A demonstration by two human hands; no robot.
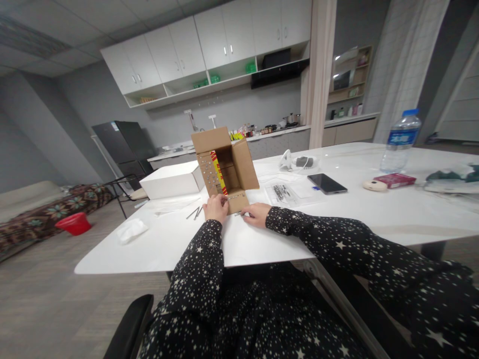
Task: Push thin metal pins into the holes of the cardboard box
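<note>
An open cardboard box (247, 167) stands on the white table, its flaps spread and its opening facing me. Small silvery pieces dot its left flap, with a few more along the lower flap (238, 203). My left hand (216, 207) is closed at the box's lower left, fingers curled at the edge of the lower flap. Just right of that flap, my right hand (256, 214) rests low on the table, its fingertips pinched at a small thin metal piece (238, 213), too small to name. Thin dark metal rods (193, 213) lie left of my left hand.
A white box (170, 180) stands behind on the left, crumpled tissue (131, 231) nearer me. Rightward are a clear plastic bag (286, 193), a phone (327, 183), a white cabled device (297, 161), a magenta pack (395, 180) and a water bottle (400, 142).
</note>
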